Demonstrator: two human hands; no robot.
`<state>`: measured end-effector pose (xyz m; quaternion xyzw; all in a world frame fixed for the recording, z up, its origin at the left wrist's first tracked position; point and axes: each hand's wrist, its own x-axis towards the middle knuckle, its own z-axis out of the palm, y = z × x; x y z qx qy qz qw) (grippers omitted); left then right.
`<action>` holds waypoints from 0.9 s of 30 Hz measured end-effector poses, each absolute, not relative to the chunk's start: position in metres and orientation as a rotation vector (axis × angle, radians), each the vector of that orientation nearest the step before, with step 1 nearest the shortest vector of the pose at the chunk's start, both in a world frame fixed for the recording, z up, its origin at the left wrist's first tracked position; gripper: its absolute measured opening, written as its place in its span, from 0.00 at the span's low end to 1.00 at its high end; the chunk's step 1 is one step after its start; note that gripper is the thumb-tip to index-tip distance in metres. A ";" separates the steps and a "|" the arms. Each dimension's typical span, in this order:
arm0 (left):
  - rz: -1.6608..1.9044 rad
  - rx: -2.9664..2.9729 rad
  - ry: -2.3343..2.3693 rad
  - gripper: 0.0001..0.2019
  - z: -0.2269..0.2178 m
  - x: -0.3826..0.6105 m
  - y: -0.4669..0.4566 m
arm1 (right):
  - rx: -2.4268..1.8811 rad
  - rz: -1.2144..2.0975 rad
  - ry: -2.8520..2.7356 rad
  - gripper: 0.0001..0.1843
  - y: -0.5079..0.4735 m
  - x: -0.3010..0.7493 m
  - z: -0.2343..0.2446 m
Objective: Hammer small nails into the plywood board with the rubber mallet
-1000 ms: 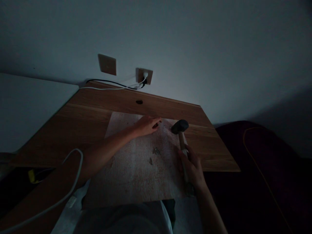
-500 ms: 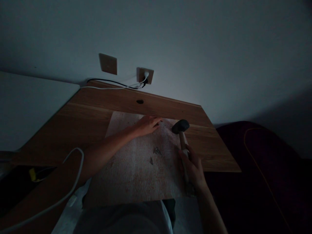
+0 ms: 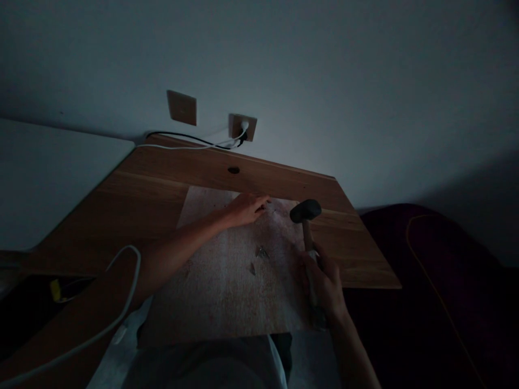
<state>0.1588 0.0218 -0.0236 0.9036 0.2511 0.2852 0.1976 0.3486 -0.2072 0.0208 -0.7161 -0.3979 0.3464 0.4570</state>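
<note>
Within right grip (image 3: 326, 281), a hammer (image 3: 305, 211).

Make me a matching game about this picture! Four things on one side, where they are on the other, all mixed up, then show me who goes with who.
Things:
1. mallet
2. small metal pieces
3. wall socket
4. round hole

Places:
A. up on the wall
B. in the wooden tabletop
C. gripped in the right hand
D. lying on the board

Pairs: 1-C, 2-D, 3-A, 4-B
</note>
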 end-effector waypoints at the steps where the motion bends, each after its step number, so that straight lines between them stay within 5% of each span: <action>1: 0.795 2.533 0.696 0.13 -0.024 0.159 0.022 | -1.765 0.847 -1.001 0.36 -0.207 0.350 0.022; 8: 0.821 2.617 0.647 0.20 -0.023 0.155 0.022 | -1.722 0.923 -1.133 0.35 -0.194 0.337 0.032; 17: 0.932 2.611 0.593 0.43 -0.030 0.154 0.026 | -1.708 0.984 -1.202 0.35 -0.175 0.318 0.032; 21: 0.919 2.590 0.584 0.45 -0.030 0.155 0.026 | -1.688 0.945 -1.162 0.41 -0.176 0.315 0.036; 27: 0.942 2.562 0.597 0.41 -0.027 0.155 0.024 | -1.697 0.970 -1.214 0.37 -0.178 0.317 0.033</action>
